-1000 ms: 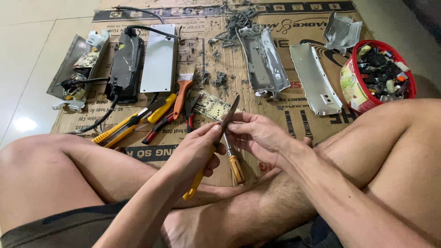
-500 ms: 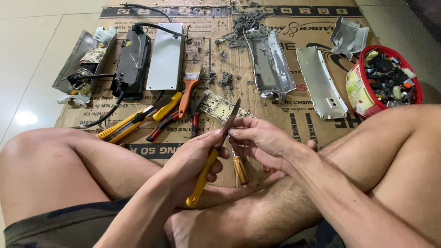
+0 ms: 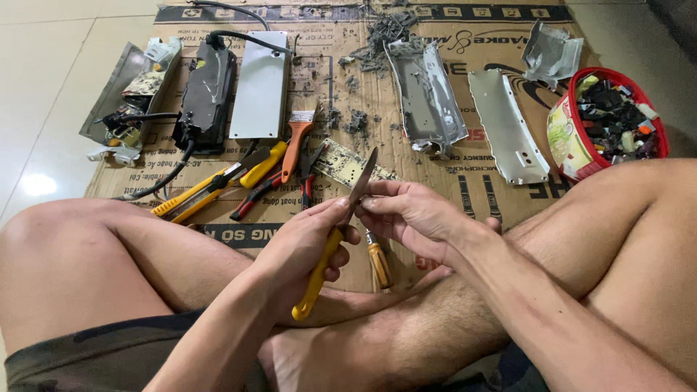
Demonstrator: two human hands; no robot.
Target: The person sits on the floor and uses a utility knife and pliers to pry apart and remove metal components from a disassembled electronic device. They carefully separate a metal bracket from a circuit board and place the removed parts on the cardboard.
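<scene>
Head view looks down at a person sitting cross-legged on the floor, both hands meeting over the legs. Left hand [image 3: 308, 243] has its grip closed around the yellow handle of a knife [image 3: 335, 239], fingers wrapped tight and thumb laid along the top; the blade slants up and to the right, its tip over the cardboard sheet [image 3: 465, 189]. Right hand [image 3: 410, 214] is curled with the fingertips pinched together just beside the blade, touching it about halfway up; whether something small sits between those fingers I cannot tell. Below the right hand, a screwdriver [image 3: 377, 263] with an amber handle hangs from the palm side, its handle pointing down toward the leg.

On the cardboard just past the hands lie a small circuit board [image 3: 347, 164], red-handled pliers [image 3: 261, 194], a yellow utility cutter [image 3: 218, 186] and an orange-handled brush [image 3: 296, 142]. Farther out rest a black power unit [image 3: 205, 94] with a cable, a flat grey metal cover [image 3: 260, 86], two bent metal casings [image 3: 428, 98] and [image 3: 507, 127], and a heap of dusty scraps [image 3: 385, 33]. A red tub [image 3: 577, 138] full of dark parts stands at the right, near the knee.
</scene>
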